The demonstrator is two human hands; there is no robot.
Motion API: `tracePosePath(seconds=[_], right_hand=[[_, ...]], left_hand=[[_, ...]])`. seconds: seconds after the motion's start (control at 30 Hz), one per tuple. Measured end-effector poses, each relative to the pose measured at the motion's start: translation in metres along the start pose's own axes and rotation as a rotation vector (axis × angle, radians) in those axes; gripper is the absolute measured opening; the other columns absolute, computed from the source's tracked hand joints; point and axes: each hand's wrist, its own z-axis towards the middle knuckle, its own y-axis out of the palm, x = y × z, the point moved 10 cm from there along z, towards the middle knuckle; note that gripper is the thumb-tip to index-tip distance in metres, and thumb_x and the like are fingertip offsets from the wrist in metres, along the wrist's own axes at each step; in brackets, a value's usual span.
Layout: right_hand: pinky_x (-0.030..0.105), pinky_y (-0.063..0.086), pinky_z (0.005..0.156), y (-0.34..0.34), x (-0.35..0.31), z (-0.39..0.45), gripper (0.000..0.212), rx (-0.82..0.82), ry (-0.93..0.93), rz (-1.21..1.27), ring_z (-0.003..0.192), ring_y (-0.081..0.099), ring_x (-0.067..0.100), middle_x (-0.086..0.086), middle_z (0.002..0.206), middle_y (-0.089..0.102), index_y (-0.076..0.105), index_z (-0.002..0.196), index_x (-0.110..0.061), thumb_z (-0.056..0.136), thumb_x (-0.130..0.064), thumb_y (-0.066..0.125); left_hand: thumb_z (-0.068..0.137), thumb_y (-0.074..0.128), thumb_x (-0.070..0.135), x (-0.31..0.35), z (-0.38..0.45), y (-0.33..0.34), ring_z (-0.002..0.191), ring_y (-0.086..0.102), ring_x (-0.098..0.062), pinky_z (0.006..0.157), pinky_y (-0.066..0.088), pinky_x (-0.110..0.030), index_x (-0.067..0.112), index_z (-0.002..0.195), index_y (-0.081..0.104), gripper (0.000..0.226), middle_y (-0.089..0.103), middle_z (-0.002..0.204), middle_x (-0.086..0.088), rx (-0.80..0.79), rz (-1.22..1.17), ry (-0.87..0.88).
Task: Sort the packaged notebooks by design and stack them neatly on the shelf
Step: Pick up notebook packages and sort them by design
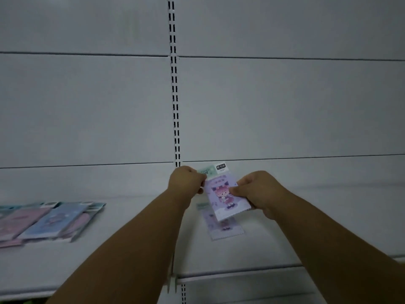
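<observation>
Head view: both hands (221, 189) pinch a purple notebook (225, 198) above the white shelf (131, 233).

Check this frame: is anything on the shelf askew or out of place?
The notebook pile at the shelf's left is fanned and overlapping, pink and blue mixed, not squared. Both hands hold a purple notebook tilted above its reflection.

Both hands, left hand (186, 181), right hand (256, 191), gripping purple notebook (225, 200) above shelf (131, 238)
</observation>
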Motion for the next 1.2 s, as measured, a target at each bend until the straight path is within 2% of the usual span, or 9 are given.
tracePosePath(seconds=[0.07, 0.13, 0.3, 0.47, 0.6, 0.7, 0.83, 1.0, 1.2], right_hand=[[0.025, 0.053, 0.046, -0.001, 0.010, 0.005, 0.022, 0.056, 0.019, -0.207, 0.057, 0.069, 0.020, 0.013, 0.072, 0.071, 0.068, 0.076, -0.002, 0.075, -0.020, 0.081], [0.027, 0.054, 0.049, 0.003, 0.021, 0.010, 0.028, 0.078, 0.039, -0.380, 0.058, 0.066, 0.022, 0.012, 0.068, 0.067, 0.066, 0.073, -0.003, 0.073, -0.026, 0.082], [0.023, 0.038, 0.054, 0.019, 0.031, 0.021, 0.042, 0.113, 0.003, -0.707, 0.060, 0.052, 0.013, -0.001, 0.066, 0.053, 0.046, 0.065, -0.020, 0.067, -0.043, 0.082], [0.020, 0.024, 0.044, 0.024, 0.031, 0.020, 0.050, 0.139, -0.052, -0.825, 0.052, 0.040, 0.005, -0.006, 0.060, 0.043, 0.039, 0.061, -0.023, 0.061, -0.047, 0.082], [0.021, 0.028, 0.046, 0.025, 0.017, 0.012, 0.039, 0.180, -0.142, -0.810, 0.059, 0.046, 0.008, -0.007, 0.065, 0.047, 0.043, 0.065, -0.025, 0.066, -0.041, 0.078], [0.024, 0.037, 0.056, 0.038, -0.014, 0.000, 0.029, 0.210, -0.281, -0.753, 0.070, 0.052, 0.013, -0.004, 0.077, 0.054, 0.053, 0.082, -0.023, 0.075, -0.041, 0.074], [0.031, 0.048, 0.075, 0.084, -0.077, -0.023, 0.041, 0.146, -0.529, -0.686, 0.090, 0.058, 0.020, 0.003, 0.106, 0.055, 0.055, 0.115, -0.019, 0.081, -0.038, 0.069], [0.038, 0.052, 0.078, 0.158, -0.158, -0.073, 0.040, 0.092, -0.823, -0.682, 0.095, 0.057, 0.024, 0.005, 0.112, 0.051, 0.051, 0.116, -0.021, 0.083, -0.040, 0.065], [0.040, 0.051, 0.081, 0.259, -0.246, -0.144, 0.042, -0.017, -0.996, -0.636, 0.094, 0.057, 0.026, 0.007, 0.114, 0.052, 0.051, 0.118, -0.021, 0.084, -0.044, 0.060]], left_hand=[[0.083, 0.066, 0.013, -0.010, 0.008, 0.014, 0.045, 0.064, -0.013, 0.040, 0.045, -0.019, 0.004, 0.072, 0.063, 0.015, 0.073, 0.068, -0.008, -0.068, 0.167, -0.032], [0.079, 0.066, 0.012, -0.018, 0.015, 0.024, 0.054, 0.068, -0.017, 0.056, 0.055, -0.026, 0.002, 0.076, 0.070, 0.012, 0.074, 0.070, -0.008, -0.128, 0.387, -0.018], [0.067, 0.069, 0.021, -0.019, 0.022, 0.032, 0.077, 0.064, -0.023, 0.063, 0.051, -0.030, 0.013, 0.082, 0.061, 0.019, 0.065, 0.081, -0.005, -0.119, 0.734, 0.148], [0.062, 0.071, 0.023, -0.030, 0.029, 0.040, 0.071, 0.058, -0.021, 0.059, 0.044, -0.028, 0.017, 0.067, 0.049, 0.023, 0.056, 0.071, -0.001, -0.151, 0.825, 0.177], [0.060, 0.075, 0.032, -0.029, 0.030, 0.037, 0.079, 0.057, -0.022, 0.062, 0.041, -0.029, 0.020, 0.087, 0.051, 0.037, 0.057, 0.082, 0.001, -0.094, 0.766, 0.232], [0.067, 0.074, 0.040, -0.020, 0.026, 0.022, 0.077, 0.057, -0.019, 0.063, 0.045, -0.030, 0.022, 0.090, 0.052, 0.036, 0.059, 0.083, 0.003, -0.020, 0.709, 0.298], [0.077, 0.067, 0.045, -0.009, 0.001, -0.036, 0.066, 0.053, -0.009, 0.055, 0.040, -0.025, 0.027, 0.082, 0.049, 0.025, 0.056, 0.074, 0.008, 0.123, 0.718, 0.346], [0.083, 0.056, 0.048, -0.030, -0.048, -0.145, 0.074, 0.057, -0.012, 0.064, 0.047, -0.028, 0.027, 0.089, 0.056, 0.021, 0.061, 0.084, 0.006, 0.280, 0.871, 0.284], [0.083, 0.053, 0.046, -0.069, -0.113, -0.296, 0.082, 0.060, -0.017, 0.073, 0.049, -0.029, 0.024, 0.093, 0.061, 0.026, 0.067, 0.092, 0.001, 0.461, 0.950, 0.172]])
